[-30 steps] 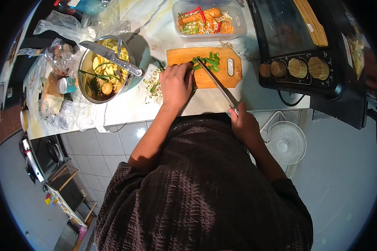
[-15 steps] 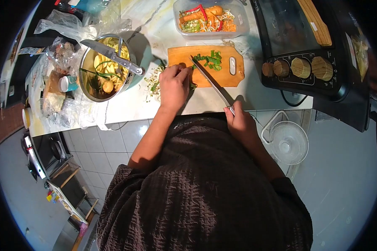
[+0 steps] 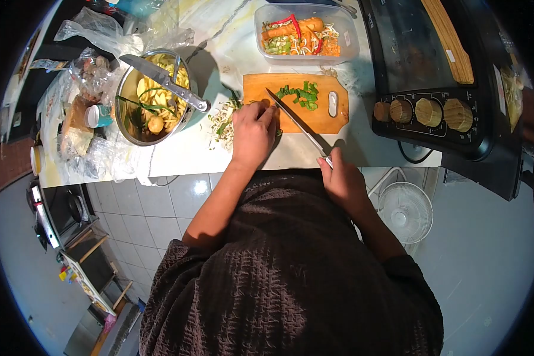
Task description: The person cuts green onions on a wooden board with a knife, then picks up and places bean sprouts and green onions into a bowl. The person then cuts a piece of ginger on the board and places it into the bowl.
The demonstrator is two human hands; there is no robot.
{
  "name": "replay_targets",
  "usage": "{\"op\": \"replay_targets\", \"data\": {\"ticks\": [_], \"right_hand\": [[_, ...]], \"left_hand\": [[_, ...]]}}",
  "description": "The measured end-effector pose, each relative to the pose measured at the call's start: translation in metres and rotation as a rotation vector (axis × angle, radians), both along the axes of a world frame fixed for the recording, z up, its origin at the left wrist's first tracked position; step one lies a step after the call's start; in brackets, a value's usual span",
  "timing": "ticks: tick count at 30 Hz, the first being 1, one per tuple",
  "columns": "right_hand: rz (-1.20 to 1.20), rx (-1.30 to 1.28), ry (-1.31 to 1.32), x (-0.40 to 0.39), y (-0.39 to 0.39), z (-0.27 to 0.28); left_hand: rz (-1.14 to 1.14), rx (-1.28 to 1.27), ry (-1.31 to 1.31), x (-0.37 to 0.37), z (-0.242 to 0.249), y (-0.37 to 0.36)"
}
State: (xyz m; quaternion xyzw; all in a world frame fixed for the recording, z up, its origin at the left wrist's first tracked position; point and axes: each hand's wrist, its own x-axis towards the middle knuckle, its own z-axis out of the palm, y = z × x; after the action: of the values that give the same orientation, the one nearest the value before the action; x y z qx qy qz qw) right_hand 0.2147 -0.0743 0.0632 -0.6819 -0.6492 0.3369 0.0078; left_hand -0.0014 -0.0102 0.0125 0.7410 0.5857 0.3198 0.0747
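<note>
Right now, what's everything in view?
Cutting board: one, brown, centre
Chopped greens: several, green, on board
Slim knife: one, silver, over board
Bean sprouts: many, whitish, left of board
Metal pot: one, silver, left
Wide knife: one, silver, across pot
Food container: one, clear, behind board
Toaster oven: one, black, right
Knobs: four, brown, on oven
Fan: one, white, lower right
Plastic bags: several, clear, left
Left hand: one, at board
Right hand: one, holding slim knife

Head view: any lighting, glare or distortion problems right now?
Head view: strong fisheye, black corners; hard shadow right of the steel pot; bright glare spot on the floor tiles; oven side dark; left hand hides what its fingertips press.
</note>
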Motion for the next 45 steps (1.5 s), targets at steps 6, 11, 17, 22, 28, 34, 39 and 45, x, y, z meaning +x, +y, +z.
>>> {"op": "replay_targets", "data": {"ticks": [6,11,17,22,28,34,39,45], "right_hand": [[0.08,-0.008,-0.024,0.0,0.009,0.017],[0.047,-0.121,0.003,-0.001,0.009,0.004],[0.025,-0.127,0.042,0.006,0.008,-0.005],[0.019,-0.099,0.018,-0.003,0.012,-0.01],[0.038,0.001,-0.006,0.004,-0.003,-0.004],[-0.011,-0.041,-0.035,0.005,-0.018,-0.006],[-0.028,-0.065,-0.015,-0.008,0.0,-0.01],[-0.083,0.014,0.01,0.007,-0.009,-0.004]], "left_hand": [[0.0,0.004,-0.005,-0.001,0.001,0.0],[-0.004,0.017,-0.012,-0.003,-0.004,0.0],[-0.017,0.001,-0.043,-0.003,-0.002,0.001],[0.021,-0.026,0.085,-0.004,0.011,-0.004],[0.017,-0.01,0.067,-0.007,0.001,-0.006],[0.003,-0.018,0.074,-0.008,-0.001,-0.007],[-0.003,-0.022,0.075,-0.01,0.003,-0.007],[0.001,-0.039,0.06,-0.01,0.004,-0.006]]}}
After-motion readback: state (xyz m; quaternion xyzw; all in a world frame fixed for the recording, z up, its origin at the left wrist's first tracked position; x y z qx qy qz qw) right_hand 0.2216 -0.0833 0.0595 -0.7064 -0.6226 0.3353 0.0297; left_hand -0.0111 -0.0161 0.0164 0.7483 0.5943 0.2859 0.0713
